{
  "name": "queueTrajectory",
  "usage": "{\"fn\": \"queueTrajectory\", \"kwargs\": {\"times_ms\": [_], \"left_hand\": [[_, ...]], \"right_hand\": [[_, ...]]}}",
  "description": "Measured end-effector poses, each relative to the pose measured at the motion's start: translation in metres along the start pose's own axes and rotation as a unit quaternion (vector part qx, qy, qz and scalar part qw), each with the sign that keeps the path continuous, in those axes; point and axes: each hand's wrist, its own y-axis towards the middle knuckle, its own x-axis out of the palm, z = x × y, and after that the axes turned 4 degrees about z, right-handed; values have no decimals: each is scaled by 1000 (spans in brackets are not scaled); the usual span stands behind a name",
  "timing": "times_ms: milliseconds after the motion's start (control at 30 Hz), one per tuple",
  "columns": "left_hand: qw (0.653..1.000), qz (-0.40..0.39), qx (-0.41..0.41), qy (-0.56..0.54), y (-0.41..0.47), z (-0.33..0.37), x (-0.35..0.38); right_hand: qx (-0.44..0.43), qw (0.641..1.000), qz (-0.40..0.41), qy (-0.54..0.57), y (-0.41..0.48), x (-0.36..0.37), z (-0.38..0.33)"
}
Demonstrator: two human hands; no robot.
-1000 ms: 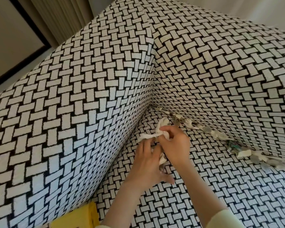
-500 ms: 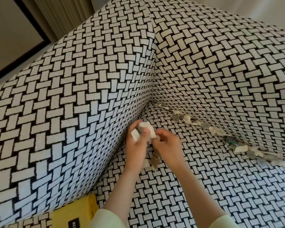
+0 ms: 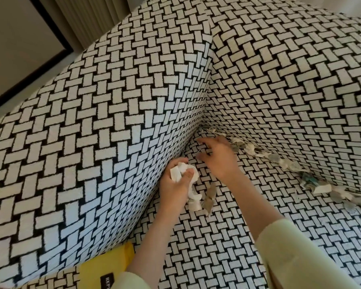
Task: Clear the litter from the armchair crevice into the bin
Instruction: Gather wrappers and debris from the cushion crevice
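Grips crumpled paper [image 3: 183, 171] in left hand [image 3: 173, 187]; holds right hand [image 3: 219, 160] spread at one o'clock, near litter row [image 3: 274, 157] lining armchair [image 3: 113, 122] crevice.

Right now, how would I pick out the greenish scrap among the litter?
Start at the black-and-white armchair and follow the line of litter in the seat crease, away from the right hand. The greenish scrap lies just before a white card; everything around it is pale paper or grey discs.

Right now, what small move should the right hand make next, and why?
Probably move the right hand a little forward and pinch the nearest scraps: its fingers are spread and empty beside them, while the left hand grips a paper wad.
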Motion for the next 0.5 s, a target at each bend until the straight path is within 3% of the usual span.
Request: {"fn": "queueTrajectory", "kwargs": {"times_ms": [67,167,300,500], "left_hand": [[1000,-6,-16,8,1,2,-5],[998,-14,-46,42,-2,4,-10],[992,-34,-44,115,-12,1,-22],[951,-120,24,285,-38,-6,-20]], "right_hand": [[-12,997,-8,-80,8,6,-3],[-13,996,17,-92,7,10,-5],[-33,992,-12,-122,1,12,0],[20,992,-83,95,-26,-14,13]]}}
